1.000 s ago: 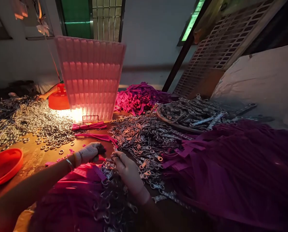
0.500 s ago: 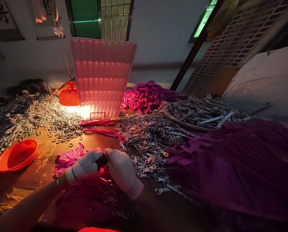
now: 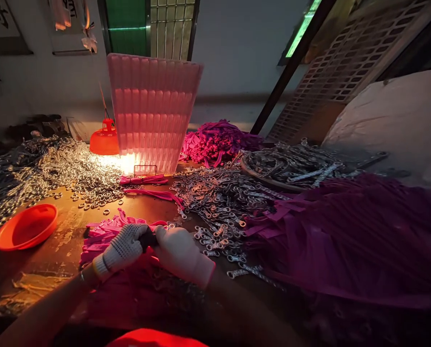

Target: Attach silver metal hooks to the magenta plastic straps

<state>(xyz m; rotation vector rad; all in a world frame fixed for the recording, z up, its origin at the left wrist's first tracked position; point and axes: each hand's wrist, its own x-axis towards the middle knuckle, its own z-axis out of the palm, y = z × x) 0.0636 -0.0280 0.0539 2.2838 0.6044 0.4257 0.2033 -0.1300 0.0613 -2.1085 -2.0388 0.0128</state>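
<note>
My left hand (image 3: 123, 249), in a dotted work glove, is closed at the middle of the table. A small dark piece (image 3: 149, 240) shows at its fingertips; its kind is too dark to make out. My right hand (image 3: 181, 250), in a pale glove, is closed against the other side of that piece, its fingers mostly hidden. A bit of pink strap (image 3: 160, 223) and metal links (image 3: 172, 225) show just behind the hands. Pink straps (image 3: 105, 233) lie in a heap behind and beneath my left hand.
Braided metal pieces with ringed ends (image 3: 222, 193) spread right of centre, beside a large pile of purple straps (image 3: 338, 236). A red bowl (image 3: 27, 226) sits left. Behind stand a lit red lamp (image 3: 104, 140) and a ribbed translucent panel (image 3: 153, 111). More metal links (image 3: 63, 159) lie left.
My hands have shifted slightly left, and my right wrist has turned so its forearm shows. Metal links now show behind my right hand. Something red has risen at the bottom edge.
</note>
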